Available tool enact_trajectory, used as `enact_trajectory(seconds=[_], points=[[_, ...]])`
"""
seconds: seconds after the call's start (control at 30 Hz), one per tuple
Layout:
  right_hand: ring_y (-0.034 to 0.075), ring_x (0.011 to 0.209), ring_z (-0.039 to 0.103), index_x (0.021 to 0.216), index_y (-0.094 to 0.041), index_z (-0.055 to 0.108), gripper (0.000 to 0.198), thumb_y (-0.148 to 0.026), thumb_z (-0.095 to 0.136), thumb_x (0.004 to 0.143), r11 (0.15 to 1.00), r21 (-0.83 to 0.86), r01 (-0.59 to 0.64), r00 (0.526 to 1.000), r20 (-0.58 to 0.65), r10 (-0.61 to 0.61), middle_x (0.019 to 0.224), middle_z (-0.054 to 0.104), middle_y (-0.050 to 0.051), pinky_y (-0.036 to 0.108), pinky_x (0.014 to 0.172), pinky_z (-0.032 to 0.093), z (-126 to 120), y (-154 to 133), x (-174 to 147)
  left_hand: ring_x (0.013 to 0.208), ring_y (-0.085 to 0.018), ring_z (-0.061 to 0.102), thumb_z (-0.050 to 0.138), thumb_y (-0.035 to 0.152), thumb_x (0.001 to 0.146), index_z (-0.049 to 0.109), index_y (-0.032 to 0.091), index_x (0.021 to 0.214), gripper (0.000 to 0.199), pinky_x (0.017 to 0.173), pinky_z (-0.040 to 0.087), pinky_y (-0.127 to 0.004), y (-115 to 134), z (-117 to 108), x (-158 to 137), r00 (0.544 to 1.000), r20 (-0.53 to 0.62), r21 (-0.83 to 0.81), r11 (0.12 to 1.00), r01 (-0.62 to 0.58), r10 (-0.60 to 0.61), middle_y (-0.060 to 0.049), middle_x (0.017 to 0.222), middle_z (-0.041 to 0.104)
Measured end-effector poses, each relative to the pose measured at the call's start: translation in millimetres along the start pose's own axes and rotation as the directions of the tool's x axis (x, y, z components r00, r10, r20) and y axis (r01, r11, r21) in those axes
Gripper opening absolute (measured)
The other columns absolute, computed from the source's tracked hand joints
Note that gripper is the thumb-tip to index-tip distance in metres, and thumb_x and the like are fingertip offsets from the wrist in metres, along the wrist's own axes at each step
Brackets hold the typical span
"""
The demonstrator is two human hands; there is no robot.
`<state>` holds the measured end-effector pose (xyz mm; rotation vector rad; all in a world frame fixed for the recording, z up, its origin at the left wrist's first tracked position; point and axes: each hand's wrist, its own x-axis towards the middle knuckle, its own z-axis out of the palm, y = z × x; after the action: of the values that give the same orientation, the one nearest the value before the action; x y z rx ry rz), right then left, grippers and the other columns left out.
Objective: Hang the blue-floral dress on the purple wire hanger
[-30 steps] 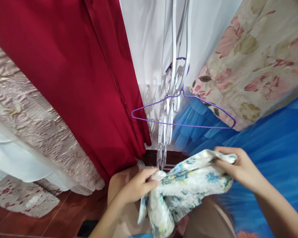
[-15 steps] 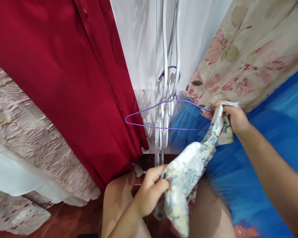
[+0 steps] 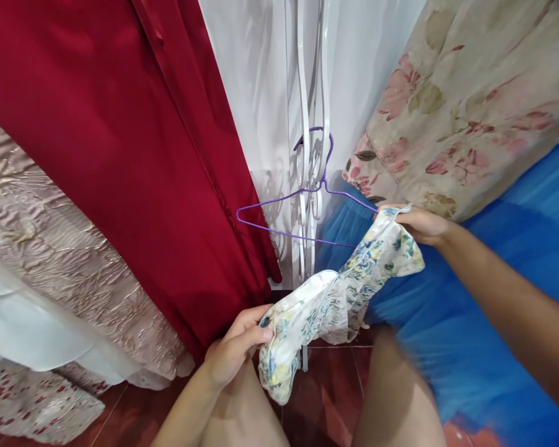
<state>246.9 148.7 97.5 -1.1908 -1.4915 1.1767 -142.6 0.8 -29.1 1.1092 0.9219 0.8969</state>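
Note:
A white top with blue, yellow and green flowers [image 3: 319,310] stretches between my two hands. My left hand [image 3: 237,344] pinches its lower-left end between thumb and fingers. At the upper right, my right hand [image 3: 422,225] grips the other end; most of its fingertips are behind the cloth. A purple clothes hanger [image 3: 274,231] hangs by its hook from a white metal rack [image 3: 302,93]. The hanger's right end disappears behind or inside the top by my right hand, and I cannot tell which. Its left end is bare.
A long red cloth [image 3: 168,186] hangs on the left, beside a textured pink garment [image 3: 74,223]. On the right hang a beige floral garment [image 3: 484,112] and a blue tulle skirt [image 3: 484,310]. My knees are below, over the red tiled floor [image 3: 326,385].
My left hand has moved left and slightly down with its end of the top. My right hand is a little lower. The top is spread flatter, covering more of the hanger's right side.

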Motion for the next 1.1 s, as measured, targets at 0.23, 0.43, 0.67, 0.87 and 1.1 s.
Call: enact_trajectory(seconds=[0.23,0.43,0.67,0.87,1.1], points=[[0.017,0.069,0.066,0.097,-0.016,0.071,0.018,-0.024,0.068,0.081,0.999,0.03,-0.03,0.988,0.154,0.025,0.08,0.075,0.005,0.025,0.062,0.052,28.9,-32.3,3.7,0.098,-0.025,0.06,0.05,0.027,0.089,0.07,0.022,0.089,0.021,0.106,0.037,-0.044,29.3,-24.3,18.7,0.957,0.07,0.894,0.408,-0.185,0.282,-0.005,0.094,0.069],[0.013,0.054,0.054,0.102,-0.02,0.074,0.022,-0.035,0.067,0.086,0.946,-0.286,0.153,0.97,-0.137,-0.199,0.075,0.07,0.003,0.024,0.048,0.038,52.6,-35.9,-7.0,0.086,-0.026,0.06,0.041,0.019,0.088,0.058,0.022,0.09,0.017,0.082,0.045,-0.037,70.9,-79.6,55.6,0.9,-0.103,0.99,0.136,0.049,0.424,-0.005,0.089,0.066],[0.011,0.053,0.044,0.089,-0.019,0.074,0.019,-0.034,0.063,0.085,0.902,-0.359,0.238,0.875,-0.324,-0.36,0.069,0.063,0.001,0.025,0.05,0.031,67.5,-26.4,-20.1,0.1,-0.025,0.064,0.043,0.007,0.083,0.056,0.02,0.101,0.026,0.085,0.047,-0.034,143.7,-84.2,126.0,0.686,-0.137,0.945,0.302,-0.125,0.714,-0.009,0.111,0.071],[0.012,0.067,0.052,0.122,-0.019,0.062,0.045,-0.031,0.072,0.079,0.854,-0.445,0.27,0.755,-0.452,-0.475,0.111,0.068,0.007,0.028,0.062,0.043,66.0,-10.5,-27.3,0.102,-0.017,0.067,0.049,0.013,0.087,0.045,0.023,0.123,0.038,0.085,0.053,-0.029,175.0,-20.5,135.6,0.59,0.057,0.751,0.355,-0.557,0.805,-0.011,0.142,0.055],[0.016,0.067,0.051,0.09,-0.02,0.065,0.026,-0.045,0.07,0.084,0.805,-0.553,0.216,0.68,-0.507,-0.53,0.078,0.061,0.0,0.03,0.061,0.039,49.8,33.1,-56.8,0.104,-0.02,0.065,0.047,0.021,0.095,0.06,0.019,0.116,0.025,0.095,0.049,-0.034,143.1,-28.2,124.1,0.715,0.049,0.846,0.352,-0.401,0.697,-0.007,0.113,0.069]])
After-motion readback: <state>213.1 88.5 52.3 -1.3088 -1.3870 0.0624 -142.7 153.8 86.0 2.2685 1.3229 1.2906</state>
